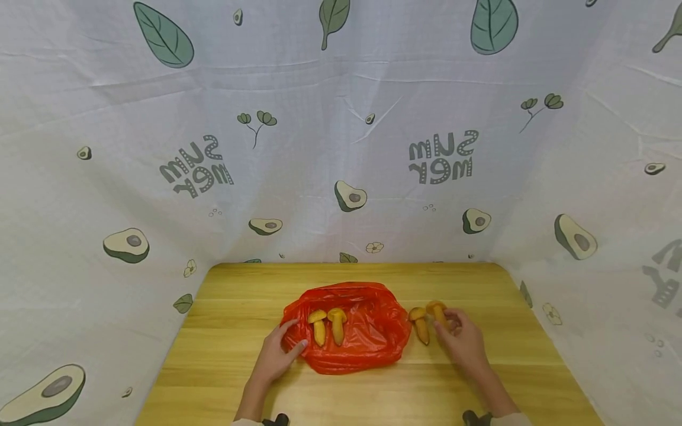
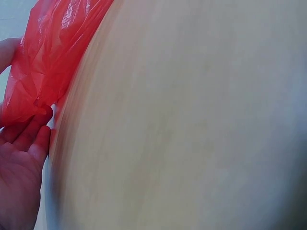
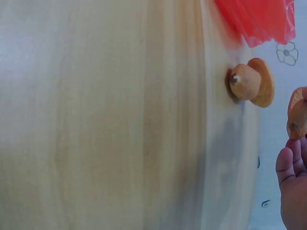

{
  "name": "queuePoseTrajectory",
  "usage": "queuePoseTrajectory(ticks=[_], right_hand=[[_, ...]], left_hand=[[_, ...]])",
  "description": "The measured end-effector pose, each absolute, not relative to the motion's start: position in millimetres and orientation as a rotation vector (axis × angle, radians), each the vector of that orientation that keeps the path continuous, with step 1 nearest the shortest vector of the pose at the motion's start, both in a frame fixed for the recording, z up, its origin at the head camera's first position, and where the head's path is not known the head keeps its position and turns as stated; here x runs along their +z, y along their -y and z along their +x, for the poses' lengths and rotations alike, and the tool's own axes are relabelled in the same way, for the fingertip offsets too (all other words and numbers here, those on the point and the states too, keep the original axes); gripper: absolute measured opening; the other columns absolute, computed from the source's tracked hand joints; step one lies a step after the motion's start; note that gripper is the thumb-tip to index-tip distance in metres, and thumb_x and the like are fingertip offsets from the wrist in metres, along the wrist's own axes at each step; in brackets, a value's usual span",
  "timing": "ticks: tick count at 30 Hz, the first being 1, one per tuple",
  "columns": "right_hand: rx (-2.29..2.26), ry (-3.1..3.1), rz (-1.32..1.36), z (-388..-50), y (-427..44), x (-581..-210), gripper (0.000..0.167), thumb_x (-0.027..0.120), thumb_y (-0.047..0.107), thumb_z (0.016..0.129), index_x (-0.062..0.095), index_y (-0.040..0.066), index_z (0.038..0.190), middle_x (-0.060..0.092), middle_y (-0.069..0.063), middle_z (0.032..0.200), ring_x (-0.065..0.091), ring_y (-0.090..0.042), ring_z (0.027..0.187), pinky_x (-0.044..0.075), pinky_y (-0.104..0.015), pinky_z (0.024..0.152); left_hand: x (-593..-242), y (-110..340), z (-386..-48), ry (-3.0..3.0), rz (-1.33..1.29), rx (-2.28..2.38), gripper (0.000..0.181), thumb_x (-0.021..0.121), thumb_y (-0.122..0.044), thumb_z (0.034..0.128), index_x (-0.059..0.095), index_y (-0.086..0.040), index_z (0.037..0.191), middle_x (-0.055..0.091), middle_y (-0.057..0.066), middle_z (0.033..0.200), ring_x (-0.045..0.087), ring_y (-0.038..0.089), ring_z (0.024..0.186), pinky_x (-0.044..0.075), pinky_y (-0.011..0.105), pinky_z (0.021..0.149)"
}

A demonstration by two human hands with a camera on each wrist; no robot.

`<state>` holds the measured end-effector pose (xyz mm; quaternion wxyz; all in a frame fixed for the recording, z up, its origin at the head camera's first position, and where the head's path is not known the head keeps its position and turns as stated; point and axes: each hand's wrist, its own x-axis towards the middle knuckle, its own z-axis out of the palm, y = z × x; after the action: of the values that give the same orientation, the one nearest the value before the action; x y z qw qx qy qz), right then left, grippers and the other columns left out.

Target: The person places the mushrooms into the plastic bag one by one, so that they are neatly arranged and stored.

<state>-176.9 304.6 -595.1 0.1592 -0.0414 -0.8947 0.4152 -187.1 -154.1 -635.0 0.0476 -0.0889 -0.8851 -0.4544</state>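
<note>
A red plastic bag (image 1: 375, 334) lies spread with its mouth upward on the wooden table. Two yellow-brown mushrooms (image 1: 337, 326) sit side by side in its left half. My left hand (image 1: 274, 356) holds the bag's left edge, thumb on the near side and fingers partly behind the plastic. In the left wrist view, fingers (image 2: 33, 129) lie under the red film. To the right of the bag, another mushroom (image 1: 421, 326) lies on the table, its cap pointing away. Just right of it, my right hand (image 1: 465, 340) pinches a mushroom (image 1: 438, 311) by its stem.
The wood-grain table (image 1: 240, 296) runs back to a white cloth (image 1: 298, 171) printed with avocados and leaves, which also hangs on both sides. Dark wrist mounts (image 1: 277, 420) show at the bottom edge by each forearm.
</note>
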Motion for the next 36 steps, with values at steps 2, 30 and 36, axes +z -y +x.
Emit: queuePoseTrajectory(ticks=[2, 30, 36], right_hand=[[1.182, 2.564, -0.116, -178, -304, -592, 0.04, 0.077, 0.025, 0.094, 0.064, 0.001, 0.123, 0.071, -0.015, 0.107, 0.055, -0.005, 0.085, 0.048, -0.015, 0.066], [1.227, 2.529, -0.016, -192, -276, -564, 0.038, 0.079, 0.022, 0.093, 0.064, 0.0, 0.121, 0.071, -0.013, 0.107, 0.056, -0.012, 0.084, 0.048, -0.016, 0.067], [1.257, 2.546, -0.023, -197, -266, -561, 0.04, 0.079, 0.024, 0.093, 0.064, 0.001, 0.122, 0.068, -0.012, 0.103, 0.056, -0.012, 0.085, 0.05, -0.017, 0.068]], left_hand=[[-635, 154, -187, 2.698, -0.274, -1.382, 0.06, 0.077, -0.041, 0.0907, 0.061, -0.014, 0.142, 0.061, 0.014, 0.143, 0.059, 0.036, 0.133, 0.046, 0.058, 0.112], [-637, 154, -187, 2.702, -0.268, -1.378, 0.061, 0.076, -0.045, 0.0911, 0.061, -0.015, 0.142, 0.061, 0.014, 0.144, 0.059, 0.036, 0.133, 0.046, 0.058, 0.112], [-637, 155, -187, 2.7, -0.267, -1.381, 0.061, 0.076, -0.046, 0.0911, 0.061, -0.016, 0.142, 0.061, 0.014, 0.143, 0.059, 0.036, 0.133, 0.046, 0.058, 0.111]])
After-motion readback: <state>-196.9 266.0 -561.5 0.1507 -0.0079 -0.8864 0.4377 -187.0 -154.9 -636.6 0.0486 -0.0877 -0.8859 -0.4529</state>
